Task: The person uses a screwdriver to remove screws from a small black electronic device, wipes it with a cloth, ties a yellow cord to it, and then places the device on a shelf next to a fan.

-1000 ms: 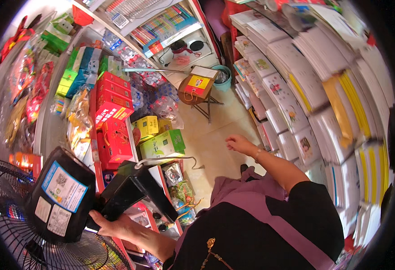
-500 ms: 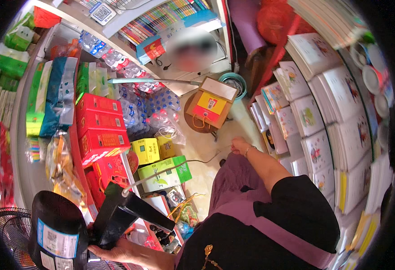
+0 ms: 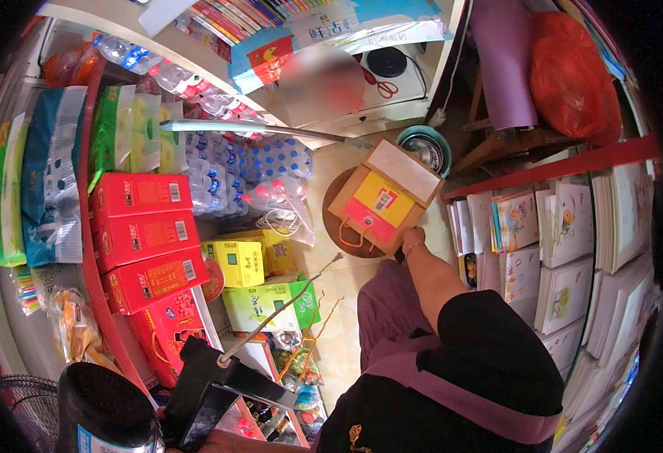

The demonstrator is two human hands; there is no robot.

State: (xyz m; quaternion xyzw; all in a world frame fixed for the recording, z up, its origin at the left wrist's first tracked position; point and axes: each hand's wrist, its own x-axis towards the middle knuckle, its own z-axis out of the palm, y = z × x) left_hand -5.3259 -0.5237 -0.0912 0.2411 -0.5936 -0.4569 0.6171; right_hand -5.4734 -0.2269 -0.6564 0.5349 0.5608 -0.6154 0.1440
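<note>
At the lower left, a black electric fan (image 3: pixel 105 408) with a labelled rounded housing and an angular bracket (image 3: pixel 210 389) is held by my left hand (image 3: pixel 214 442). Most of that hand is hidden behind the bracket. A grey cord (image 3: pixel 278 308) rises from the bracket and extends toward the middle of the floor. My right hand (image 3: pixel 414 238) is closed beside the lower edge of a brown paper bag (image 3: pixel 377 200) with a yellow and red front, lying on a round brown stool (image 3: pixel 337 215). A small dark thing shows under this hand; what the fingers hold is unclear.
Red boxes (image 3: pixel 142 241), yellow boxes (image 3: pixel 237 260) and a green box (image 3: pixel 263 306) crowd the left side. Bottled-water packs (image 3: pixel 275 160) stand behind them. A pale pole (image 3: pixel 248 130) crosses above. Stacked books (image 3: pixel 565 226) line the right; a teal bucket (image 3: pixel 441 143) sits behind the stool.
The view has shifted nearer the stool and back shelf. My right hand has come up to the paper bag's edge. The fan is still held in my left hand, lower in view.
</note>
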